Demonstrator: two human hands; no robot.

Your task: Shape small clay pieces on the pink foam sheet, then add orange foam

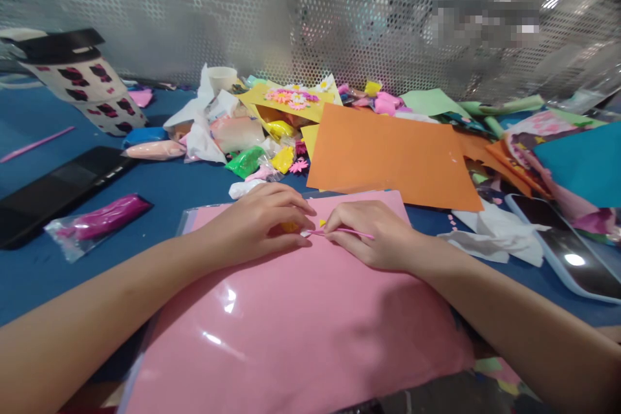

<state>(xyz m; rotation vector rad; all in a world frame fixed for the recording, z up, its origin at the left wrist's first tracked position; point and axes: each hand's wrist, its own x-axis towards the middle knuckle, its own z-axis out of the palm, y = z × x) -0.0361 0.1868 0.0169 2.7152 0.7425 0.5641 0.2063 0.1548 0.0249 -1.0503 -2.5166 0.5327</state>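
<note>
In front of me a pink sheet in a clear plastic sleeve (291, 323) lies on the table. My right hand (373, 229) pinches a thin pink stick (356, 233), its tip pointing left. My left hand (272, 223) rests on the sheet with its fingers curled in. A yellow piece (290, 226) shows partly beneath those fingers. A small white bit (305, 233) sits at the left fingertips, by the stick's tip; whether the fingers grip it is hard to see. Just beyond the stick is a tiny yellow piece (323, 223).
Orange card (388, 155), bags of coloured clay (246, 160) and paper flowers (294, 97) crowd the back, before a perforated metal panel (194, 13). At left are a tumbler (99, 90), a black device (63, 191) and bagged magenta clay (111, 217). A phone (572, 249) and crumpled tissue (504, 233) lie right.
</note>
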